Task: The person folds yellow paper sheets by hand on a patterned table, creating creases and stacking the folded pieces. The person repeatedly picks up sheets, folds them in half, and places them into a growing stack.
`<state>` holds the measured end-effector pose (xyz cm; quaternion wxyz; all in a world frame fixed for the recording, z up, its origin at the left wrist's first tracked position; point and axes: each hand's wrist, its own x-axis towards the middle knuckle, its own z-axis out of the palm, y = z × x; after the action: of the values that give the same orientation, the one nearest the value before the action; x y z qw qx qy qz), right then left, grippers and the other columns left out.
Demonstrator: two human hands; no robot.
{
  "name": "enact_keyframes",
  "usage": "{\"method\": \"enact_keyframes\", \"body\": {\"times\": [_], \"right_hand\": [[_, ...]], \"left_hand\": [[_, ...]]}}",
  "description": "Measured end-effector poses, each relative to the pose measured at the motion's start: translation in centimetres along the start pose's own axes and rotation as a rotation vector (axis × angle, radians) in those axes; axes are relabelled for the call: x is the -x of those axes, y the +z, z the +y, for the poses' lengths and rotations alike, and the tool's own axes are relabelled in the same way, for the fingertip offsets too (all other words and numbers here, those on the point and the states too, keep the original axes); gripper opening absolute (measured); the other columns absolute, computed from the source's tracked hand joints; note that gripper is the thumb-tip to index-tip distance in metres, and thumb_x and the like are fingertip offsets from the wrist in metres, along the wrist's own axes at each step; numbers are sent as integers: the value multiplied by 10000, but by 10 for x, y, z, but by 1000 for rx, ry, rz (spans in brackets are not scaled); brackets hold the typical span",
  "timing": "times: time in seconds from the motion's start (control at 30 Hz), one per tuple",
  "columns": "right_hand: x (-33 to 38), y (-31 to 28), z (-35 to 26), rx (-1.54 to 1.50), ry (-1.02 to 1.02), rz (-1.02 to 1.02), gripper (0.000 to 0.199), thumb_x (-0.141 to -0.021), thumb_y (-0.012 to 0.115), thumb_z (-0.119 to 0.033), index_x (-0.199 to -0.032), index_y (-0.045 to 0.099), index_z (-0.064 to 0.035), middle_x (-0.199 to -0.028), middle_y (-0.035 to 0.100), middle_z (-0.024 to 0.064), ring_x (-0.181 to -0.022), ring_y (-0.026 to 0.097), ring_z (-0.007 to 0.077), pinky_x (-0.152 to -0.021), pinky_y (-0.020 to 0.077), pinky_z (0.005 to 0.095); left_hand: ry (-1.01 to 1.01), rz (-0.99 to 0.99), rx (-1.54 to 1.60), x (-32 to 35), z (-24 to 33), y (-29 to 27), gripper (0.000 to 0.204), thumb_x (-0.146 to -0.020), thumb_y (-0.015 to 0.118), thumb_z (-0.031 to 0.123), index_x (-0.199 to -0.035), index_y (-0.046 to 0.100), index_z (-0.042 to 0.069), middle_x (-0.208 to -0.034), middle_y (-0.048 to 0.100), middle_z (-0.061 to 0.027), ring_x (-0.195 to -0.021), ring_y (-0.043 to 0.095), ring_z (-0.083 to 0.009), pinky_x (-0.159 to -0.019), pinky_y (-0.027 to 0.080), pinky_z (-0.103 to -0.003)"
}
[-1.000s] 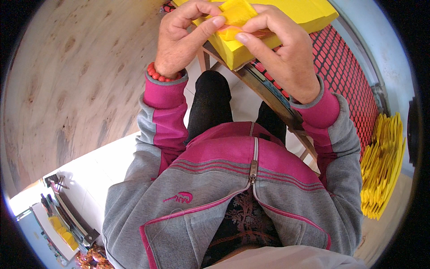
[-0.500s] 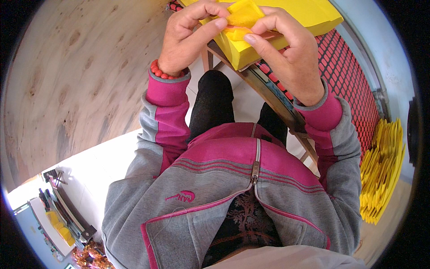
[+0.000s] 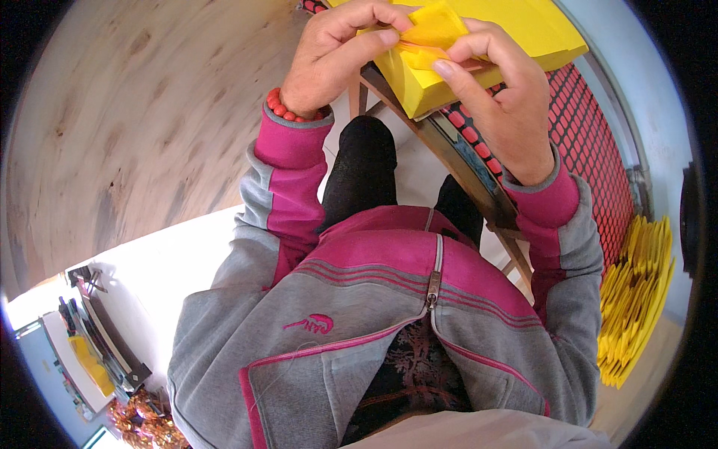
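At the top of the view I hold a small folded piece of yellow paper between both hands, with a thin pinkish-orange edge showing in its fold. My left hand pinches its left side between thumb and fingers; red beads circle that wrist. On the other side, my right hand grips the lower right edge with thumb and forefinger. Beneath and behind the hands lies a larger yellow sheet or stack, its side edge folded down over the table corner. Some fingertips are hidden behind the folded paper.
A wooden table frame stands under the yellow sheets, beside a red and black patterned surface. At right hangs or stands a bunch of folded yellow papers. A large wooden board fills the left. A shiny orange heap lies lower left.
Both hands and the folded paper appear slightly farther right in view, as do the table and yellow sheets. The grip on the paper looks the same.
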<state>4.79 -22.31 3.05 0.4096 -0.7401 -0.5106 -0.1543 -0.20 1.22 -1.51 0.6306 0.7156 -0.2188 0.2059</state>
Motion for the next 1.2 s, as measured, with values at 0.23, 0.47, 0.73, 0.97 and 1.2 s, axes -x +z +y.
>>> {"method": "enact_keyframes", "body": {"times": [0.23,0.47,0.73,0.97,1.2], "right_hand": [[0,0,-1,-6,12,-4,130,-908,730,-35,-969,623,7,-1160,686,138,-922,685,173,-833,531,268],[0,0,0,-8,1,-1,130,-911,729,-37,-973,624,8,-1159,686,138,-925,685,169,-836,536,271],[-1,2,-3,-24,3,13,127,-915,721,-30,-978,616,7,-1160,686,136,-926,691,177,-834,539,270],[-4,7,-5,-87,-22,89,127,-882,745,-51,-936,638,-10,-876,656,105,-791,682,221,-743,541,309],[-4,6,-4,-74,-20,83,126,-880,744,-55,-931,637,-13,-871,651,105,-787,682,225,-739,541,314]], "left_hand": [[90,-14,17,-2,-1,4,125,-946,632,19,-1063,667,-7,-1123,696,-76,-1027,600,-135,-930,462,-284],[49,-28,78,-1,0,3,120,-957,625,17,-1069,661,-5,-1117,684,-65,-1017,586,-125,-912,456,-277],[39,-13,97,0,-1,4,107,-962,623,10,-1061,661,-5,-1144,690,-75,-1030,595,-130,-920,461,-281],[82,6,9,-1,-3,4,113,-951,667,12,-1062,671,-5,-1146,712,-95,-1039,621,-140,-923,481,-290],[184,-35,-148,-7,-6,-3,157,-933,713,23,-1084,679,-6,-1177,714,-107,-1144,646,-201,-1077,439,-383]]}}
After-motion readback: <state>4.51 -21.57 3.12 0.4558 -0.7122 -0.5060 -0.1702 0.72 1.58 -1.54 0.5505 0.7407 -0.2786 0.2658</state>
